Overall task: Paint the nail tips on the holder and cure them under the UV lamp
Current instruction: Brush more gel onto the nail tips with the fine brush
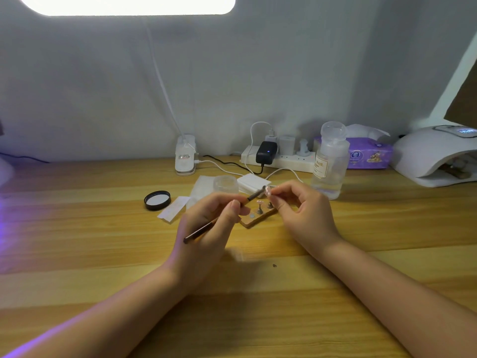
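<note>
My left hand (214, 223) grips a thin dark brush (201, 231) like a pen, its bristle end (259, 191) reaching up to the right. My right hand (302, 208) pinches a small pale nail tip on a peg (268, 193) at the fingertips, touching the brush end. Just below them the small wooden holder (251, 220) lies on the desk, with two metal pegs (260, 209) standing on it, one carrying a pink nail tip. The white UV lamp (428, 156) sits at the far right, its opening facing left.
A black jar lid (157, 200) and a white paper strip (173, 210) lie left of the holder. Behind are a clear jar (225, 184), white pads (254, 183), a pump bottle (329, 161), a power strip (278, 158), a purple wipes pack (369, 155) and a clip lamp base (185, 157).
</note>
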Tool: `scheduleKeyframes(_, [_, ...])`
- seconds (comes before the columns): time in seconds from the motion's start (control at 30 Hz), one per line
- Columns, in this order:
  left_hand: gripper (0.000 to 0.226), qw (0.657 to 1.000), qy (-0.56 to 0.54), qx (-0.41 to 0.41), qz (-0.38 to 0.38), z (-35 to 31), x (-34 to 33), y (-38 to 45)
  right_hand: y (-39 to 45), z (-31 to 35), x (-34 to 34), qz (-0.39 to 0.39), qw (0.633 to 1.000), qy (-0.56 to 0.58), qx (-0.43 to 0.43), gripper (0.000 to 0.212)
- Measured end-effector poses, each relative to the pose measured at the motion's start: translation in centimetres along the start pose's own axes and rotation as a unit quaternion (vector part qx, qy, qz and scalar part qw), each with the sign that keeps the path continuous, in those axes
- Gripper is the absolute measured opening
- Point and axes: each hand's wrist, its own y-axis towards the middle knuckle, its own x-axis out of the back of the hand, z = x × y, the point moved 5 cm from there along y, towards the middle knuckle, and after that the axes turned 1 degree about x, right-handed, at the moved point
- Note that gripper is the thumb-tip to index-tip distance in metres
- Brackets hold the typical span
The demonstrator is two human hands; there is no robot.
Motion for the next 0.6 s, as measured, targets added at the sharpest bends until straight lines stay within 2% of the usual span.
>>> scheduleKeyframes(0.23, [0.018, 0.997, -0.071, 0.012, 0.027, 0.0, -0.4, 0.0, 0.0, -0.4, 0.1, 0.004, 1.0, 0.0, -0.014, 0.02])
scheduleKeyframes(0.47, [0.018, 0.999, -0.032, 0.012, -0.021, 0.4, 0.6, 0.4, 0.0, -0.4, -0.2, 0.014, 1.0, 0.018, -0.021, 0.012])
scheduleKeyframes(0.6, [0.022, 1.0, -0.013, 0.002, -0.018, 0.3, 0.5, 0.3, -0.1, -0.2, -0.2, 0.017, 0.999, 0.029, -0.02, 0.013])
